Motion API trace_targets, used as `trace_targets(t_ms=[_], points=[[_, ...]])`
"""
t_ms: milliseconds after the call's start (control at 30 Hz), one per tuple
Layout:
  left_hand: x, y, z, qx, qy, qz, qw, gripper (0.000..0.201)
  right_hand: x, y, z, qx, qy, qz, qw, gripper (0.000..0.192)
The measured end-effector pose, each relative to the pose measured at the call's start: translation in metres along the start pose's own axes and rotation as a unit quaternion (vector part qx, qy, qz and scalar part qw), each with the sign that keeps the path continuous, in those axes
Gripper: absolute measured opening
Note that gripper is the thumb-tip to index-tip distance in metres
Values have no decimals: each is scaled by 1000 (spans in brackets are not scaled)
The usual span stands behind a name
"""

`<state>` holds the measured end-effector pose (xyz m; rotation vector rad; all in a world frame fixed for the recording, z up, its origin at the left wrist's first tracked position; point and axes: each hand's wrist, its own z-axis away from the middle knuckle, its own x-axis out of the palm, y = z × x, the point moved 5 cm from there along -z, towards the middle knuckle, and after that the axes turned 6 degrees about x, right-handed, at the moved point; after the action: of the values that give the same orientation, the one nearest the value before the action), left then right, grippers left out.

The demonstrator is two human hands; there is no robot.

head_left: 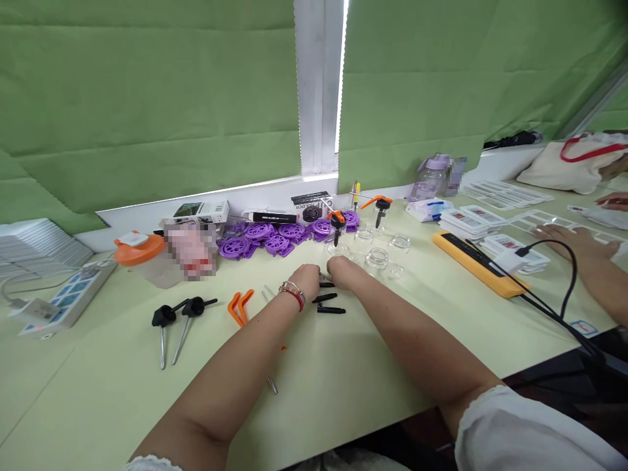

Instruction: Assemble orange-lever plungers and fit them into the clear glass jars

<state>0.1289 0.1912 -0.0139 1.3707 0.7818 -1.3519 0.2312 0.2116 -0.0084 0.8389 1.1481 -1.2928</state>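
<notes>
A small coiled spring (326,279) sits between the two hands on the pale green desk (343,373), its long axis running roughly left to right, one end toward each hand. The left hand (307,280) and the right hand (342,270) meet over it with knuckles up and fingers curled under; both seem to touch or pinch its ends, though the fingertips are hidden and I cannot tell how firm the grip is. Both hands are equally near the spring. Just toward the person from it lie two short black pins (328,303), lengthwise left to right and slightly apart. Left of the left wrist lie orange clips (239,306) and two black-headed metal stems (174,320). Beyond the hands stand small clear glass jars (377,256), and behind them a pile of purple plastic wheels (275,235). At far right a co-worker's hand (569,239) rests near a yellow power strip (478,261).
</notes>
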Motion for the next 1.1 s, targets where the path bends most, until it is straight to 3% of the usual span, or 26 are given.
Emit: trace_targets(t_ms=[333, 533, 633, 700, 833, 900, 1100], points=[[-9, -1, 3, -5, 21, 20, 1000, 35, -2, 5, 4, -2, 2, -25, 1000, 34], [-67, -28, 26, -12, 83, 35, 996, 40, -6, 5, 12, -13, 26, -54, 998, 35], [-95, -54, 57, -21, 114, 33, 993, 35, -9, 0, 20, -34, 41, -70, 996, 35], [-103, -71, 85, -26, 144, 54, 988, 35, -9, -5, 29, -60, 47, -80, 994, 30], [-83, -92, 142, -67, 119, 82, 987, 32, 1, -14, 55, -140, 9, -118, 983, 3], [-63, -90, 162, -61, 65, 69, 994, 27, 10, -14, 67, -160, -21, -127, 979, 8], [-19, -77, 182, -78, 52, 59, 994, 20, 25, -11, 68, -138, -13, -106, 985, 11]])
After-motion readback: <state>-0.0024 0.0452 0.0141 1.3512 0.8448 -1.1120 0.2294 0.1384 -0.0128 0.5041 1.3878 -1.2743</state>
